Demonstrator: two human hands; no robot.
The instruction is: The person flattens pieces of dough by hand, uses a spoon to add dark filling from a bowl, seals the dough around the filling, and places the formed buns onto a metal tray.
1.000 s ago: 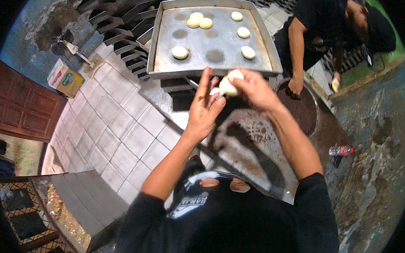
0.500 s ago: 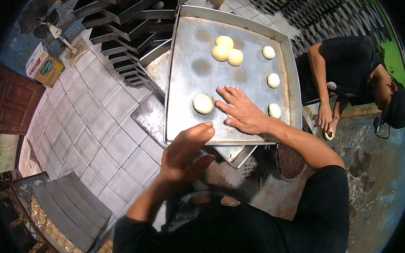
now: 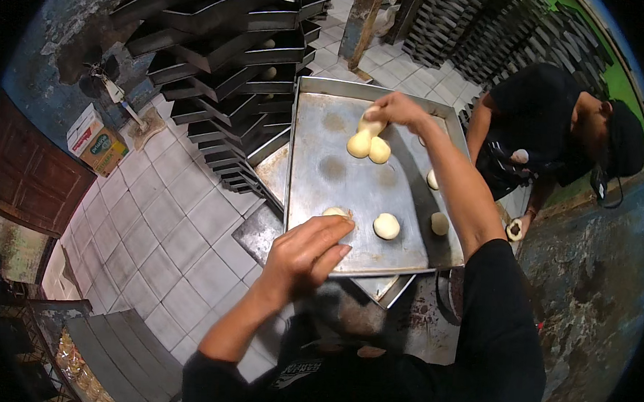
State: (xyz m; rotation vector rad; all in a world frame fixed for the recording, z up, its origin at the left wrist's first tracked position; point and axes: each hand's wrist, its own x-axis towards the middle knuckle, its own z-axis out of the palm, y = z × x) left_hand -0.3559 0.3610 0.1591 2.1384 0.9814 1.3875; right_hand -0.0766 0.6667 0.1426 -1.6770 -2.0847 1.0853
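A metal tray (image 3: pixel 316 179) carries several pale dough balls. My right hand (image 3: pixel 390 111) reaches to its far part, fingers closed round the top ball (image 3: pixel 370 123) of a touching cluster of yellowish pieces (image 3: pixel 360 146). My left hand (image 3: pixel 308 251) is at the near left, thumb apart, bent fingertips touching or just over a ball (image 3: pixel 334 211) that they partly hide. A whiter ball (image 3: pixel 386 225) sits to the right of that hand; others lie along the right side, partly shadowed or behind my forearm.
Dark trays (image 3: pixel 212 64) are stacked crosswise at the back left, with more stacks (image 3: pixel 444 33) behind. A co-worker (image 3: pixel 540 129) bends at the right, holding dough with a dark centre (image 3: pixel 514 229). A cardboard box (image 3: pixel 99 146) stands on white tiles by the left wall.
My right hand has left the tray's near middle, where a ball now shows, and has gripped the far cluster's top piece. My left fingers have moved forward to the near left ball.
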